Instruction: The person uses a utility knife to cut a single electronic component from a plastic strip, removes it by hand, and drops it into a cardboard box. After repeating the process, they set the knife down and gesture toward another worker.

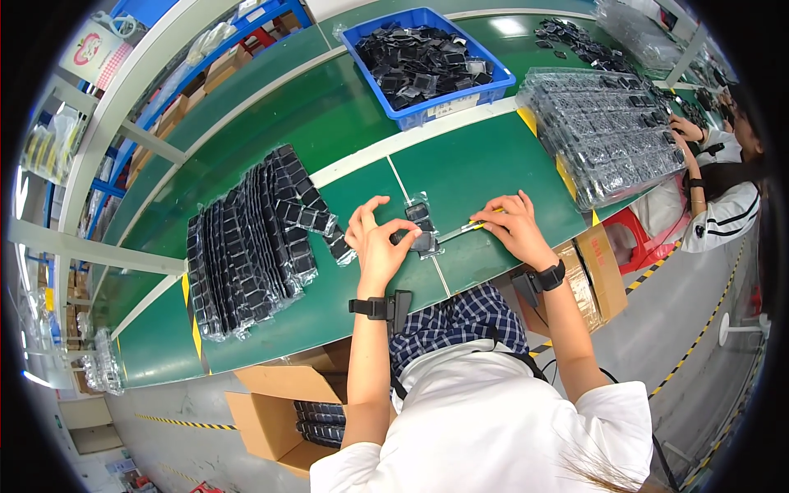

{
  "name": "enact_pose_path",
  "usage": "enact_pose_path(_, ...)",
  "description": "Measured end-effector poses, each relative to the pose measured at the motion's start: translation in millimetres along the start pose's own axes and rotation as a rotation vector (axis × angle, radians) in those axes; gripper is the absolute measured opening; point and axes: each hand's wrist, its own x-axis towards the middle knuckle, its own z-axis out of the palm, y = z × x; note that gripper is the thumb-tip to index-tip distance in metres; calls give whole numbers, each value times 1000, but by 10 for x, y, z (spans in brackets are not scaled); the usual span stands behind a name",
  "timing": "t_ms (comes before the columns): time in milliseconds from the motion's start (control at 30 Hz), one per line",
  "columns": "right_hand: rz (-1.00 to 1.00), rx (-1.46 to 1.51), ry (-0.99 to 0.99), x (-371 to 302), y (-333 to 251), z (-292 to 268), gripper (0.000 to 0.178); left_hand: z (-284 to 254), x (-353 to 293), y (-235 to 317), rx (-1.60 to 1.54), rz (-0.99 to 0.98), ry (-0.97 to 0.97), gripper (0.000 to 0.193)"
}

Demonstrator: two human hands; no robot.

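A short strip of small black square pieces in clear plastic pockets (pixel 419 217) lies on the green bench in front of me. My left hand (pixel 380 244) pinches its near end between thumb and finger, other fingers raised. In my right hand (pixel 520 228) is a slim yellow-handled cutter knife (pixel 475 223). Its thin metal blade points left, the tip beside the near end of the strip. Left of my left hand a large stack of similar black strips (pixel 246 238) stands in rows, with a few loose strips trailing off its right side toward my wrist.
A blue bin (pixel 400 117) heaped with black pieces stands beyond the bench's pale ledge. Stacked clear trays (pixel 600 135) sit at the right, near a co-worker (pixel 723 181). Cardboard boxes stand below the bench edge, the left box (pixel 256 423) holding black strips. White posts (pixel 99 249) frame the left.
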Motion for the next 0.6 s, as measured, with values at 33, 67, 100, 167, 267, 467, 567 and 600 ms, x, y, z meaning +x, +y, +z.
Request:
enact_pose_path(33, 8, -4, 11, -5, 4, -4, 27, 1, 4, 14, 56, 29, 13, 14)
enact_pose_path(67, 16, -8, 23, -9, 7, -7, 28, 2, 7, 15, 57, 28, 13, 14)
enact_pose_path(100, 17, -7, 23, -15, 13, -11, 28, 4, 15, 18, 56, 38, 33, 13)
enact_pose_path(167, 17, -7, 47, -20, 20, -15, 29, -8, 18, 18, 56, 47, 53, 13)
enact_pose_path(267, 29, -24, 73, -24, 46, 0, 29, -84, 30, -74, -116, -62, 208, 11)
enact_pose_path(467, -5, -60, 56, 72, -62, 92, 29, -207, -110, -371, -52, -187, 131, 13)
enact_pose_path(567, -49, -75, 48, 147, -124, 157, 28, -217, -126, -324, -52, -213, 121, 16)
enact_pose_path(600, -47, -75, 48, 170, -131, 183, 28, -239, -108, -268, -62, -214, 119, 18)
